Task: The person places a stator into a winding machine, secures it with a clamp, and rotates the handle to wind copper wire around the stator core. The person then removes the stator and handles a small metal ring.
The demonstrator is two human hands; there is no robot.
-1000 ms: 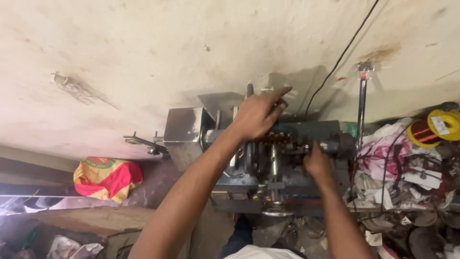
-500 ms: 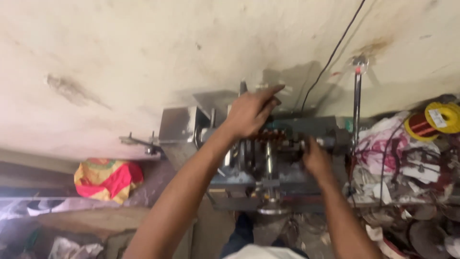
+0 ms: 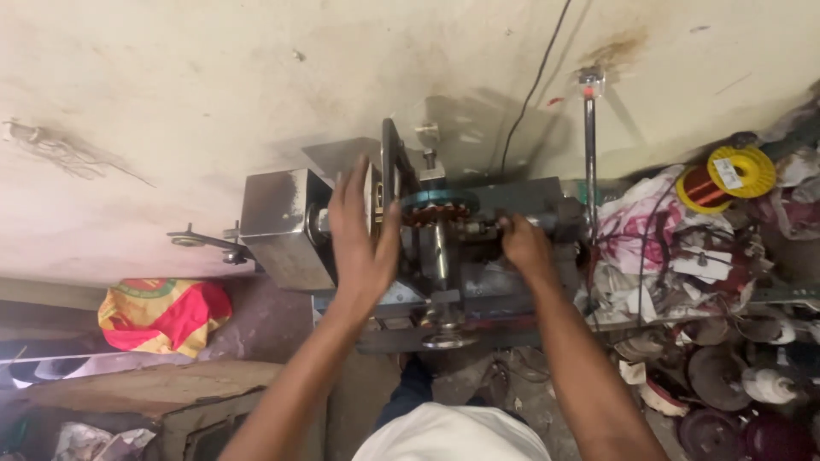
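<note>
Left hand (image 3: 363,235) flat on metal winding machine (image 3: 444,248), right hand (image 3: 525,248) gripping its shaft, yellow wire spool (image 3: 726,177) right

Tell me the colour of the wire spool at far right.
The wire spool has yellow flanges around reddish copper-coloured wire; the head view shows it.

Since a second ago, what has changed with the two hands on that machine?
The left hand has come down off the top of the machine; its fingers, curled over the top before, are now spread open, flat against the upright disc. The right hand stays gripping the shaft end on the right. The yellow wire spool is unmoved.
</note>
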